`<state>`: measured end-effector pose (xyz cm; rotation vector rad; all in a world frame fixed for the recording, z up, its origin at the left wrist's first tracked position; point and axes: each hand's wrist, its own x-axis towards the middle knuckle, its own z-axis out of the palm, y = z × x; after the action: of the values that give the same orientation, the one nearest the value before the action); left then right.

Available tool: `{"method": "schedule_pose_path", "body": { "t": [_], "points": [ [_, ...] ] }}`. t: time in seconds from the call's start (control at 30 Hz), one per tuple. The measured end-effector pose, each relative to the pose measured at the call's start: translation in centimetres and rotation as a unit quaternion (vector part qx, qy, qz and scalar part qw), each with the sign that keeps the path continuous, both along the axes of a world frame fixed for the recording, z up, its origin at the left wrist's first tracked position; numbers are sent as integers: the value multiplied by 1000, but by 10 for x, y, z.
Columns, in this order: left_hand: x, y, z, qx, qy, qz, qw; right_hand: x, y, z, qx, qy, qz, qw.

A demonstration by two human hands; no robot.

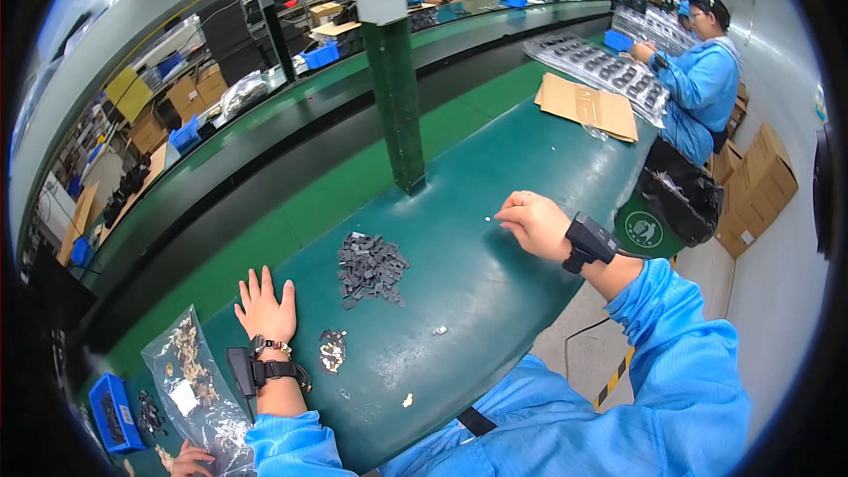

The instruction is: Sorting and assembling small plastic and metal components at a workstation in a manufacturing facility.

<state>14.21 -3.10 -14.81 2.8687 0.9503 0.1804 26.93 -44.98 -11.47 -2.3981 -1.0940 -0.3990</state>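
My left hand (268, 311) lies flat on the green table mat (468, 300), fingers spread and nothing in it. To its right is a heap of small dark grey rectangular pieces (371, 269). Below that heap sits a small pile of mixed dark and pale bits (333, 351). My right hand (537, 225) hovers over or rests on the mat farther right, its fingers drawn together in a pinch. Whatever they hold, if anything, is hidden. Just left of those fingertips is a tiny white bit (488, 219).
A clear plastic bag (199, 380) with pale scraps lies at the left, another person's hand (190, 459) by it. Beyond stands a blue bin (115, 415). A green post (395, 106) rises at the table's far edge. Cardboard sheets (587, 106) and a seated co-worker (702, 79) are far right.
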Motion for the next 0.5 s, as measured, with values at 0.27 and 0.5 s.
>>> {"method": "schedule_pose_path", "body": {
  "t": [0.27,0.5],
  "points": [
    [10,5,5,-8,6,29,1000,9,15,-44,23,22,-75,997],
    [8,6,6,-36,4,15,999,9,18,-43,67,39,-96,992]
  ]
}}
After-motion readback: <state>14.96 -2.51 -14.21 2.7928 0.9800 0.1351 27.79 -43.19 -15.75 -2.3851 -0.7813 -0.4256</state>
